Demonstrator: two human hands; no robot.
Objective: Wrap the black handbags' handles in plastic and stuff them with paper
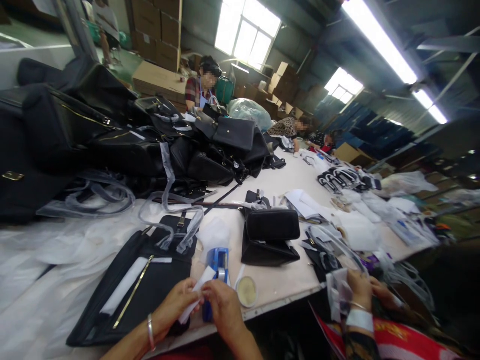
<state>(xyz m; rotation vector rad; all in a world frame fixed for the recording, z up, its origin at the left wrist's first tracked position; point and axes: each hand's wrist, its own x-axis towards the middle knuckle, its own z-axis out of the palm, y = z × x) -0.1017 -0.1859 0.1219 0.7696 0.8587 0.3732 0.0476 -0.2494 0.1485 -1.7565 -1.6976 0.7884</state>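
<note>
A: What lies at the bottom centre of the frame?

B: A white strip [195, 299], soft like foam or tape, held between both hands. The left hand [176, 305] pinches its lower end; the right hand [225, 307] pinches its upper end, fingers closed on it. The strip hangs just above the table edge [285, 290].

A: Which step does this appear to be?

B: By judgement, the strip is being peeled or readied for sticking; it is not yet on any bag. The blue dispenser [218, 262], just behind the hands, seems to be its source.

A: What surrounds it?

B: At lower left, touching the left wrist, lies a flat black bag [150, 295] with a gold zip line and a white strip already across its face. Right of the dispenser sits a small round dish [247, 291]. At centre stands a black pouch [272, 227] on a folded flap.

A: And further out?

B: A heap of black bags [112, 135] fills the upper left; clear plastic wrap [93, 197] trails from it. At lower right a co-worker's hand [360, 290] handles white pieces. Other people sit at the far end, top centre.

A: What does the next move call for?

B: Presumably, keeping the strip taut and straight while carrying it left to the flat bag, then pressing it down without creases.
</note>
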